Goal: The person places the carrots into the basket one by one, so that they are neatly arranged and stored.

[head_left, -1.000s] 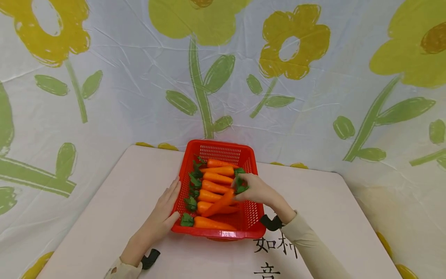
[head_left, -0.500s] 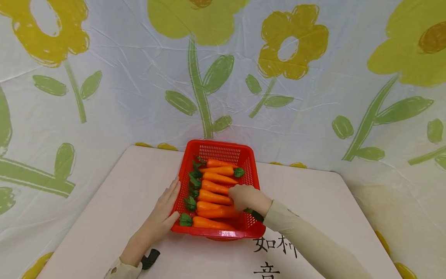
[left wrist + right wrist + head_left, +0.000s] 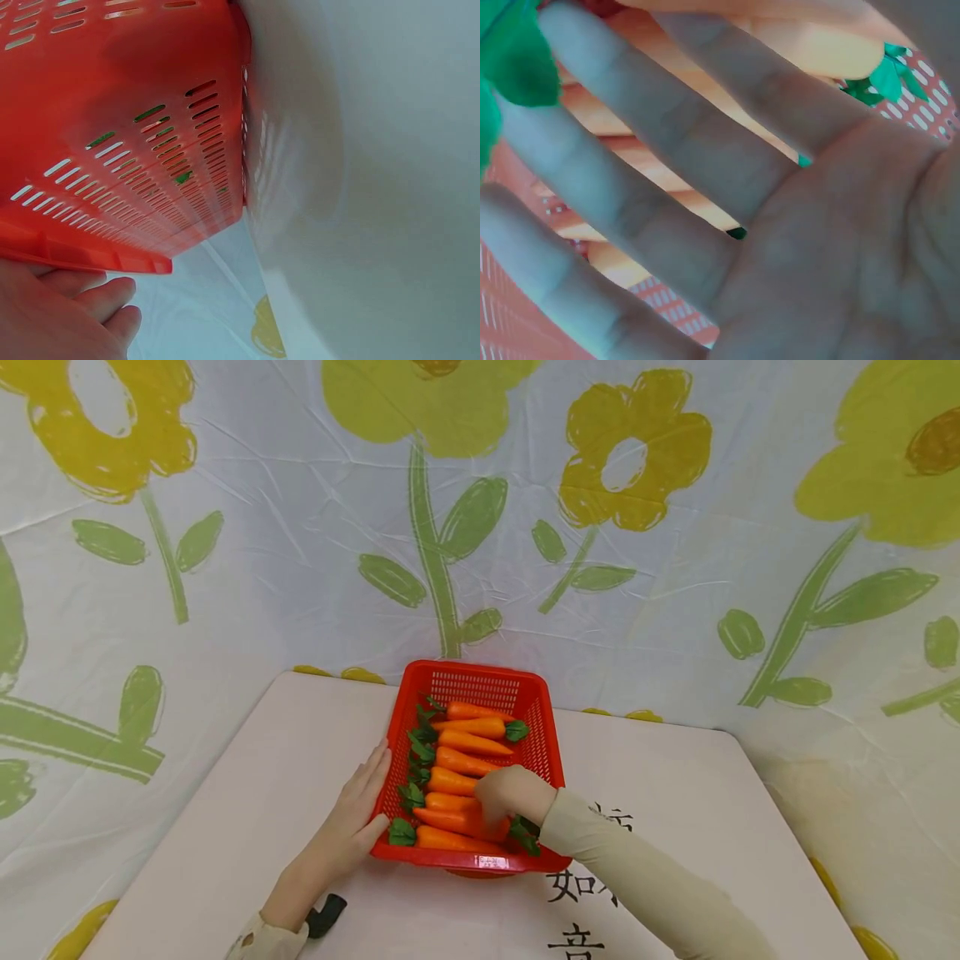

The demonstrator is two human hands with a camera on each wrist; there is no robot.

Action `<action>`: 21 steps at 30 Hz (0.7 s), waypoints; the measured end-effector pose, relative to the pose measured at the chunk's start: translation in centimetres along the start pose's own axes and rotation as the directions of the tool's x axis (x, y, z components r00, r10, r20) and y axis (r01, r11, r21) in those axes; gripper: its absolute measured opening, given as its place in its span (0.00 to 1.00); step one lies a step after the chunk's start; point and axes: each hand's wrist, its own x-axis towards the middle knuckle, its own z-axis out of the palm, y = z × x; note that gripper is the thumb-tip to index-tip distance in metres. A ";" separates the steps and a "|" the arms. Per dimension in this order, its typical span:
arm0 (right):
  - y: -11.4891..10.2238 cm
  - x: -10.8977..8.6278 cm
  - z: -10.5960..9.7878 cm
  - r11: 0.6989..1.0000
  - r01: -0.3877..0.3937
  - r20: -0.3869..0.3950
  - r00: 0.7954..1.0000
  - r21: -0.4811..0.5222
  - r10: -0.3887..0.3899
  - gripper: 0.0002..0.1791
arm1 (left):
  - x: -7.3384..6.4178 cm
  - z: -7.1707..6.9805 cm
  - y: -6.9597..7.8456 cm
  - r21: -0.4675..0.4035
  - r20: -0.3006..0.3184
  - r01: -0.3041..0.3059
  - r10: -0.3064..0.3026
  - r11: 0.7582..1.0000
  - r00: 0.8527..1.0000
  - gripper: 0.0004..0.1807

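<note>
A red plastic basket [image 3: 468, 858] holds a row of orange carrots [image 3: 474, 742] with green leafy tops. My left hand [image 3: 348, 814] rests against the basket's left side, fingers fairly straight along the rim; the left wrist view shows its fingertips [image 3: 105, 298] by that rim. Inside the basket, near the front right, my right hand [image 3: 517, 793] pinches a carrot [image 3: 450, 820] whose tip points left and whose leaves [image 3: 525, 835] show beside the wrist. The right wrist view shows long, spread fingers [image 3: 682, 127] over the carrots; the exact contact is partly hidden.
The basket stands on a pale table [image 3: 247, 810] with black printed characters [image 3: 573, 939] at the front. Behind it hangs a white cloth [image 3: 300, 527] with yellow flowers. A black strap piece [image 3: 326, 916] is by the left wrist.
My right hand has turned over and lowered the tilted carrot into the row, then shifted slightly left and toward the front. Its leaves now lie to the right. The left hand stays put.
</note>
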 end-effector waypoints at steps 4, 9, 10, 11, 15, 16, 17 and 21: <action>0.2 0.1 0.1 1.000 -0.015 -0.010 1.000 0.021 0.016 0.13 | 0.1 0.0 0.2 0.004 -0.009 -0.017 0.017 1.000 1.000 0.44; 0.4 0.2 0.0 0.998 -0.050 -0.042 0.998 -0.031 0.049 0.17 | 0.2 0.0 0.2 0.009 -0.016 -0.026 0.026 1.000 1.000 0.44; 0.3 0.3 -0.1 0.997 -0.056 -0.045 0.998 -0.047 0.054 0.18 | 0.2 0.0 0.2 0.011 -0.017 -0.027 0.027 1.000 0.999 0.44; 0.3 0.4 -0.1 0.996 -0.060 -0.049 0.997 -0.069 0.056 0.19 | 0.2 0.0 0.2 0.012 -0.017 -0.026 0.026 1.000 1.000 0.44; -0.3 1.2 0.0 0.988 -0.068 -0.051 0.997 -0.139 0.061 0.23 | 0.2 0.0 0.2 0.009 -0.011 -0.012 0.012 1.000 1.000 0.44; -0.5 1.3 0.0 0.986 -0.065 -0.050 0.997 -0.153 0.058 0.24 | 0.2 0.0 0.2 0.009 -0.009 -0.007 0.007 1.000 1.000 0.44; -0.7 1.4 0.0 0.985 -0.065 -0.048 0.997 -0.158 0.058 0.24 | 0.1 0.0 0.2 0.008 -0.008 -0.005 0.005 1.000 1.000 0.44; -1.2 1.4 0.0 0.988 -0.079 -0.025 0.997 -0.131 0.077 0.25 | 0.2 -0.1 0.3 0.011 -0.016 -0.015 0.015 1.000 1.000 0.44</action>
